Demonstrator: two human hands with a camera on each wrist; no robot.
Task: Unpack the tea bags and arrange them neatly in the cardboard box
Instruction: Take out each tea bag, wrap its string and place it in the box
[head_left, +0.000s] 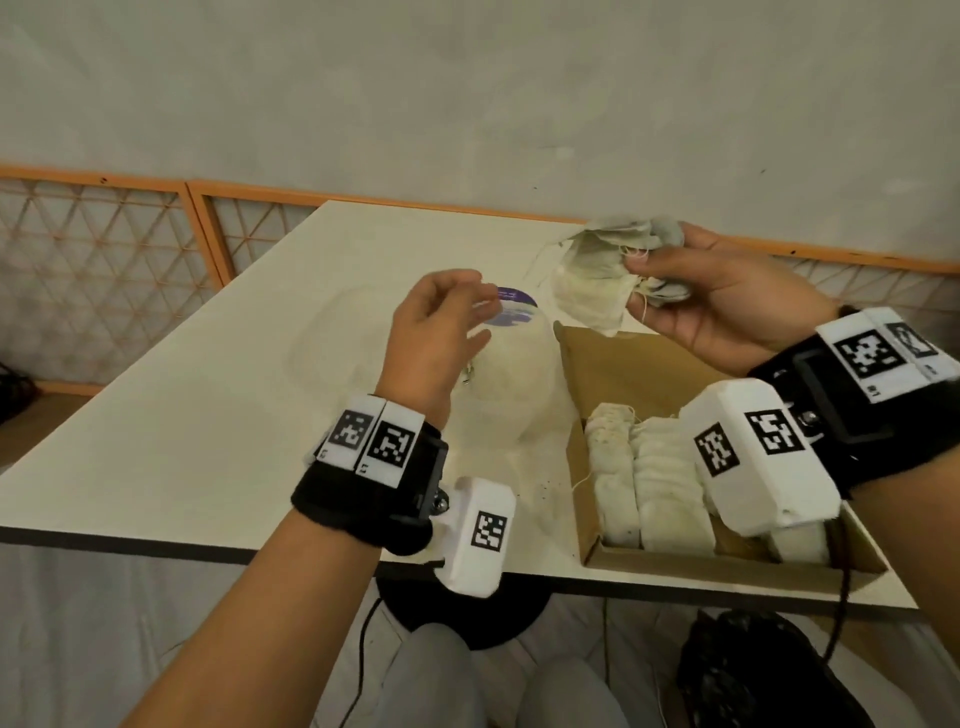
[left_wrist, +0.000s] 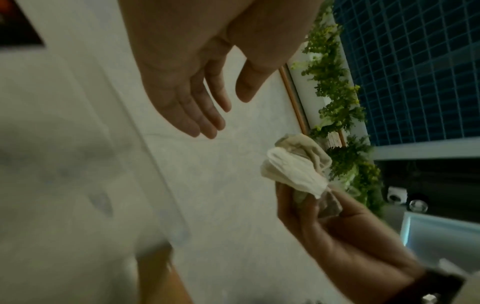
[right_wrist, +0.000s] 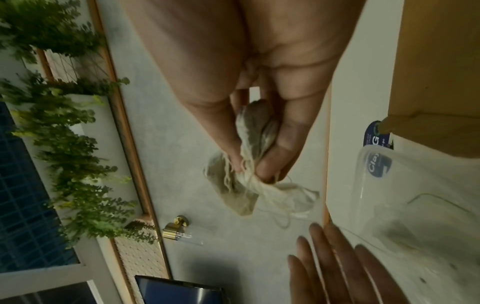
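My right hand is raised above the far end of the cardboard box and grips a crumpled bunch of pale tea bags with loose strings; the same tea bags hang from its fingers in the right wrist view, and the bunch shows in the left wrist view too. My left hand hovers open to the left of the bunch, above a clear plastic container, holding nothing. Several tea bags lie in rows at the box's near end, partly hidden by my right wrist camera.
The white table has its near edge just below the box. The container's clear lid lies left of it. An orange-framed lattice panel runs behind the table. A dark bag sits on the floor.
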